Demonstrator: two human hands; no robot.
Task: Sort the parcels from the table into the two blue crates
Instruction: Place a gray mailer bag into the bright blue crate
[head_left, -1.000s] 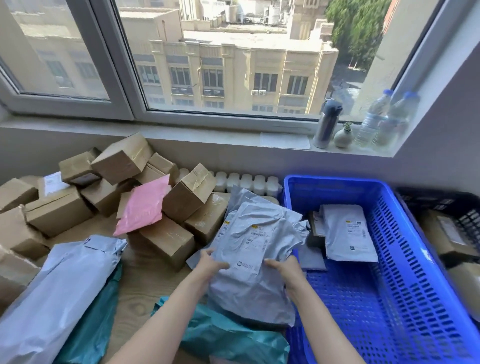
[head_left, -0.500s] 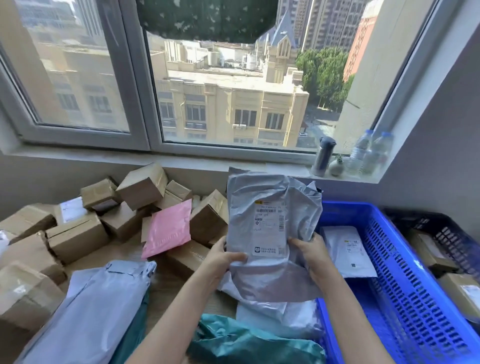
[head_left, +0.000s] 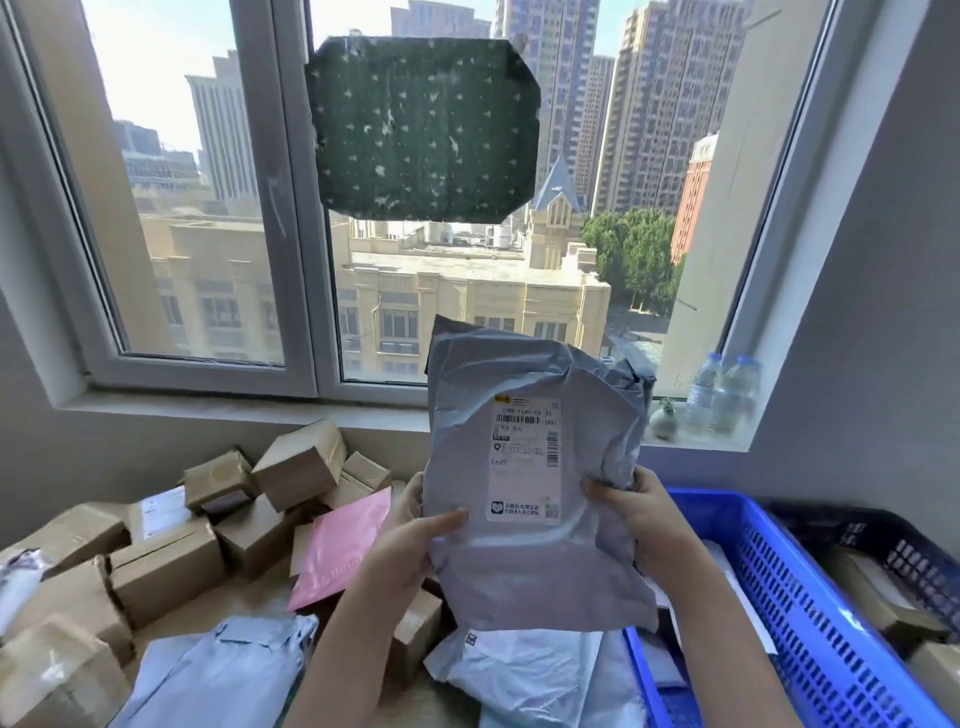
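A grey plastic mailer bag (head_left: 530, 561) with a white shipping label stands upright in front of me, raised above the table. My left hand (head_left: 410, 540) grips its left edge, thumb across the front. My right hand (head_left: 636, 514) grips its right edge. The near blue crate (head_left: 810, 618) lies to the right with flat parcels partly visible inside. Beyond it a darker crate (head_left: 904, 545) holds brown boxes. Below the raised bag lies another pale mailer (head_left: 524, 670).
Several brown cardboard boxes (head_left: 166, 571) are piled on the table at left, with a pink mailer (head_left: 340, 545) among them and a pale blue-grey bag (head_left: 223, 675) in front. Water bottles (head_left: 722, 395) stand on the windowsill. A dark patterned sheet (head_left: 423, 130) is stuck to the window.
Both hands have lifted the grey mailer from the pile up to eye level, label facing me. The view has tilted upward toward the window.
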